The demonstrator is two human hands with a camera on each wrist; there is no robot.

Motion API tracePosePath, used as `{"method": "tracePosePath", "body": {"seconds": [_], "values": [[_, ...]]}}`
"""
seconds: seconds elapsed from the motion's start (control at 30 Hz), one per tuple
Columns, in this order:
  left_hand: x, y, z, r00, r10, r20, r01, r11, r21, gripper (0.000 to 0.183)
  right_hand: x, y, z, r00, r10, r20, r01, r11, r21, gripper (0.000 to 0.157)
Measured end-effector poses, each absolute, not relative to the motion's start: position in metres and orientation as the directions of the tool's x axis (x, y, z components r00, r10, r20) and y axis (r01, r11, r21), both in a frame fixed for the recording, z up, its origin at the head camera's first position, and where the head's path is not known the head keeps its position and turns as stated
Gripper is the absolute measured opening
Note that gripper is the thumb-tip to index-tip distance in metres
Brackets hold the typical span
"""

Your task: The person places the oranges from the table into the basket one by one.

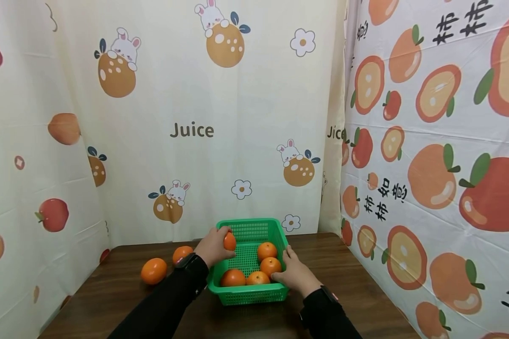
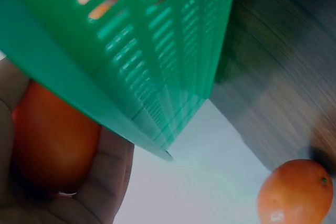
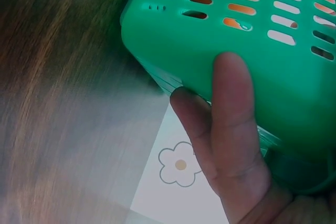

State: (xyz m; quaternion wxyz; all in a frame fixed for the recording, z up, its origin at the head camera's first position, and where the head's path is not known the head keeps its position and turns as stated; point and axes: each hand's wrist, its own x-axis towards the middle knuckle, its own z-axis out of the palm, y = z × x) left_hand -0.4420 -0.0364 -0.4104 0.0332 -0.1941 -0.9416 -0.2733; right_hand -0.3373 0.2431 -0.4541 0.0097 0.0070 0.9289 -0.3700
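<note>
Over the left rim of a green plastic basket [image 1: 248, 297], my left hand [image 1: 212, 247] holds an orange [image 2: 55, 137], its fingers and thumb curled round the fruit. My right hand [image 1: 299, 273] holds the basket's right side near the front corner. Its thumb reaches over the rim, while long fingers [image 3: 231, 103] lie against the outer wall. Inside the basket, several oranges [image 1: 270, 266] sit along the right and front sides. The right thumb is mostly hidden in the right wrist view.
Left of the basket, two more oranges lie on the dark wooden table [image 1: 123, 287]: one in front [image 1: 154, 271], the other behind it [image 1: 182, 254], near the left wrist. Printed curtains [image 1: 237, 141] stand behind and on both sides of the table.
</note>
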Motion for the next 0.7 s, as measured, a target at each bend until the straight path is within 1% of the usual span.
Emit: {"method": "tracePosePath", "body": {"seconds": [0.13, 0.3, 0.5, 0.7], "values": [[-0.448, -0.039, -0.413, -0.926, 0.341, 0.16, 0.372, 0.76, 0.534, 0.073, -0.337, 0.243, -0.454, -1.0, 0.007, -0.026, 0.023, 0.726, -0.687, 0.093], [-0.458, -0.041, -0.416, -0.928, 0.339, 0.151, 0.364, 0.751, 0.55, 0.073, -0.337, 0.243, -0.454, -0.999, 0.01, -0.032, 0.03, 0.721, -0.693, 0.093], [-0.463, -0.039, -0.416, -0.917, 0.362, 0.165, 0.391, 0.748, 0.536, 0.071, -0.336, 0.243, -0.454, -1.0, 0.01, -0.02, 0.021, 0.725, -0.689, 0.093], [-0.466, -0.038, -0.416, -0.914, 0.373, 0.161, 0.4, 0.763, 0.507, 0.075, -0.336, 0.243, -0.454, -1.0, 0.006, -0.006, 0.009, 0.736, -0.677, 0.091]]}}
